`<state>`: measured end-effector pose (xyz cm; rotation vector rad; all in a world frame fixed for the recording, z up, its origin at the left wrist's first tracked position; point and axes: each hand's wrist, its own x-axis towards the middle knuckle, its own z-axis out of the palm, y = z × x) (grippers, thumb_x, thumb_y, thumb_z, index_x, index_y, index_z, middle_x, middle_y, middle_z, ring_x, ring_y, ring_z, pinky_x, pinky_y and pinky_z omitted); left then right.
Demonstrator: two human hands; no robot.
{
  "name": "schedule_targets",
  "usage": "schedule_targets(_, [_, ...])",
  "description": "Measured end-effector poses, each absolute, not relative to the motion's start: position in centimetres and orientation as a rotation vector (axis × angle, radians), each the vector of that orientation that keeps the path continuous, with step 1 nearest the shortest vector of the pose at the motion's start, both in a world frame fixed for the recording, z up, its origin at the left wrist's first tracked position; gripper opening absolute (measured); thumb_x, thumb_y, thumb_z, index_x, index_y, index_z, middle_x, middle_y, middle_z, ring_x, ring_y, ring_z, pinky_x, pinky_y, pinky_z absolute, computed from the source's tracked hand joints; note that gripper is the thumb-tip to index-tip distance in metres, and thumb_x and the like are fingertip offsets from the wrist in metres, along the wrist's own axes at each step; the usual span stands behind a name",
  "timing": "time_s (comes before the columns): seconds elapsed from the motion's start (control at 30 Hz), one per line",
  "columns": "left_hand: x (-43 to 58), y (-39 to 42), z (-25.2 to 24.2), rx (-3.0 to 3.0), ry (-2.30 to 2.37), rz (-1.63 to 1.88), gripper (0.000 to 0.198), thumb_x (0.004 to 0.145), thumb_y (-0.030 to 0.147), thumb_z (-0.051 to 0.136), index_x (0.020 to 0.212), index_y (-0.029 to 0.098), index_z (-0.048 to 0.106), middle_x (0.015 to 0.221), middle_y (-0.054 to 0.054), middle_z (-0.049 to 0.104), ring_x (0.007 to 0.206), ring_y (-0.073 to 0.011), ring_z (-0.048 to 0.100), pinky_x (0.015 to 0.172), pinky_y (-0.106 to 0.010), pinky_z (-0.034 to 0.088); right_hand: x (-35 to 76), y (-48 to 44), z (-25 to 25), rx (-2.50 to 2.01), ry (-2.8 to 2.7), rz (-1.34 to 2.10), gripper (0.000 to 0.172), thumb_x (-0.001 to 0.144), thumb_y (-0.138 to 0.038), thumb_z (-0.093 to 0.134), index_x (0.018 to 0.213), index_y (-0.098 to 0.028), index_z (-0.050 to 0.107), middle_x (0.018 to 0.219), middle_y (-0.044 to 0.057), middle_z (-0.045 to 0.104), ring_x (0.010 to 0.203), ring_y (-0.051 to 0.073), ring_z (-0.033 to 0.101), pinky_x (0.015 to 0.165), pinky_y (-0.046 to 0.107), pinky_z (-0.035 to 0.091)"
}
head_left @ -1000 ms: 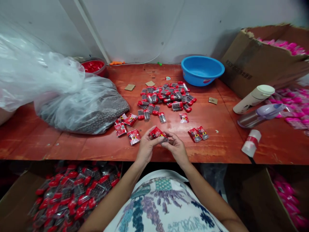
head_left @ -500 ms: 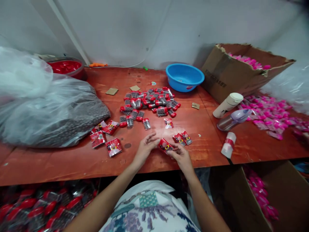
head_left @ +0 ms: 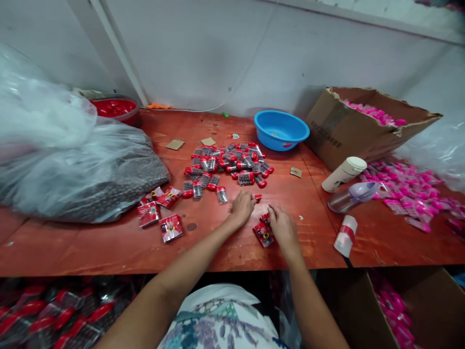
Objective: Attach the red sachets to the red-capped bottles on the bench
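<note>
My left hand (head_left: 242, 208) is closed at the fingertips on a small red card packet (head_left: 257, 198) just above the tabletop. My right hand (head_left: 284, 229) curls over small red packets with dark contents; its fingers are bent against one packet (head_left: 266, 218) and partly hide it. A nearer red packet (head_left: 263, 235) lies flat beside that hand. Beyond my hands is a pile of clear containers (head_left: 232, 162) with red caps and dark beads inside. To the left lie stacked red card packs (head_left: 170, 228).
A plastic bag of dark beads (head_left: 119, 179) fills the left. A blue basin (head_left: 281, 130) and a cardboard box (head_left: 337, 126) of pink pieces stand behind. On the right are a white bottle (head_left: 345, 173), a purple-topped bottle (head_left: 352, 198), a white roll (head_left: 346, 236) and pink items (head_left: 410, 189).
The packet between both hands has gone down to the table beside the others. My left hand has moved forward to the packet lying farther out; my right hand has shifted slightly right.
</note>
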<state>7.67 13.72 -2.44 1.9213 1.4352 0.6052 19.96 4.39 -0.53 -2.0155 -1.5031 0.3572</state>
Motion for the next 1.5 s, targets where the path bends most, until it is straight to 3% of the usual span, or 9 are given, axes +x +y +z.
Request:
schedule_targets(0.17, [3.6, 10.7, -2.3, 1.437, 1.102, 0.913, 0.012, 0.079, 0.026, 0.061, 0.086, 0.018, 0.057, 0.08, -0.002, 0.064, 0.074, -0.0147, 0.061, 0.07, -0.027, 0.046, 17.2, 6.5, -1.5, -1.634, -1.263, 0.807, 0.042, 0.084, -0.039, 0.055, 0.122, -0.023, 0.056, 0.096, 0.006, 0.067, 0.08, 0.019, 0.063, 0.072, 0.03, 0.049])
schedule_targets(0.27, [-0.1, 9.1, -1.2, 0.921, 0.984, 0.911, 0.044, 0.066, 0.017, 0.074, 0.105, 0.018, 0.055, 0.083, -0.002, 0.066, 0.074, -0.0152, 0.065, 0.07, -0.028, 0.05, 14.7, 7.2, -1.5, -1.42, -1.252, 0.926, 0.043, 0.078, -0.033, 0.062, 0.119, -0.022, 0.057, 0.086, 0.0, 0.064, 0.069, 0.013, 0.058, 0.066, 0.024, 0.047])
schedule_targets(0.33, [-2.9, 8.3, -0.5, 0.647, 0.881, 0.788, 0.05, 0.066, 0.018, 0.076, 0.112, 0.018, 0.056, 0.098, -0.008, 0.068, 0.082, -0.0189, 0.067, 0.072, -0.031, 0.053, 13.2, 7.5, -1.0, -1.331, -1.365, 1.011, 0.041, 0.075, -0.03, 0.066, 0.115, -0.022, 0.061, 0.083, -0.001, 0.063, 0.068, 0.012, 0.056, 0.066, 0.023, 0.046])
schedule_targets(0.63, [-10.2, 5.4, 0.4, 0.523, 0.833, 0.767, 0.034, 0.066, 0.013, 0.077, 0.098, 0.013, 0.069, 0.099, -0.012, 0.07, 0.08, -0.0188, 0.069, 0.069, -0.027, 0.057, 8.3, 9.8, 1.7, -0.936, -1.664, 1.577, 0.04, 0.074, -0.029, 0.068, 0.113, -0.022, 0.066, 0.095, 0.002, 0.071, 0.088, 0.017, 0.065, 0.083, 0.034, 0.051])
schedule_targets(0.83, [-11.1, 5.3, -0.1, 0.511, 1.072, 0.975, 0.024, 0.061, 0.016, 0.08, 0.081, 0.013, 0.066, 0.08, -0.007, 0.071, 0.07, -0.0173, 0.068, 0.062, -0.027, 0.057, 5.9, 9.2, 2.0, -1.0, -1.846, 1.247, 0.028, 0.085, -0.024, 0.056, 0.111, -0.022, 0.066, 0.097, 0.004, 0.072, 0.088, 0.018, 0.067, 0.081, 0.034, 0.052])
schedule_targets(1.0, [-10.7, 6.0, -0.2, 0.353, 0.969, 1.196, 0.028, 0.06, 0.004, 0.077, 0.08, 0.015, 0.06, 0.079, -0.003, 0.071, 0.076, -0.0163, 0.07, 0.072, -0.027, 0.057, 5.6, 9.4, 2.3, -1.056, -2.1, 0.755, 0.032, 0.089, -0.017, 0.049, 0.118, -0.023, 0.06, 0.105, 0.007, 0.069, 0.096, 0.019, 0.063, 0.085, 0.034, 0.048])
schedule_targets(1.2, [-10.2, 6.3, 0.1, 0.217, 1.007, 1.074, 0.021, 0.068, 0.004, 0.07, 0.086, 0.014, 0.067, 0.083, -0.006, 0.073, 0.073, -0.0152, 0.07, 0.046, -0.013, 0.048, 5.9, 10.3, 2.3, -0.993, -2.171, 0.681, 0.028, 0.089, -0.02, 0.051, 0.115, -0.025, 0.062, 0.098, 0.005, 0.069, 0.089, 0.019, 0.061, 0.081, 0.031, 0.048])
schedule_targets(1.37, [-10.0, 7.0, -0.2, 0.467, 1.007, 1.251, 0.023, 0.061, 0.01, 0.078, 0.083, 0.013, 0.07, 0.079, -0.005, 0.073, 0.067, -0.0145, 0.069, 0.053, -0.018, 0.054, 5.9, 11.1, 1.3, -1.028, -2.052, 0.801, 0.027, 0.091, -0.024, 0.049, 0.115, -0.024, 0.061, 0.096, 0.002, 0.068, 0.085, 0.015, 0.063, 0.078, 0.027, 0.049])
schedule_targets(1.5, [-10.0, 7.6, -0.2, 0.374, 1.035, 1.278, 0.021, 0.062, 0.011, 0.077, 0.082, 0.012, 0.071, 0.077, -0.005, 0.073, 0.061, -0.0116, 0.067, 0.05, -0.016, 0.052, 6.6, 12.5, -0.3, -1.49, -1.85, 0.561, 0.024, 0.092, -0.028, 0.046, 0.104, -0.022, 0.065, 0.092, 0.005, 0.065, 0.084, 0.018, 0.06, 0.076, 0.028, 0.047])
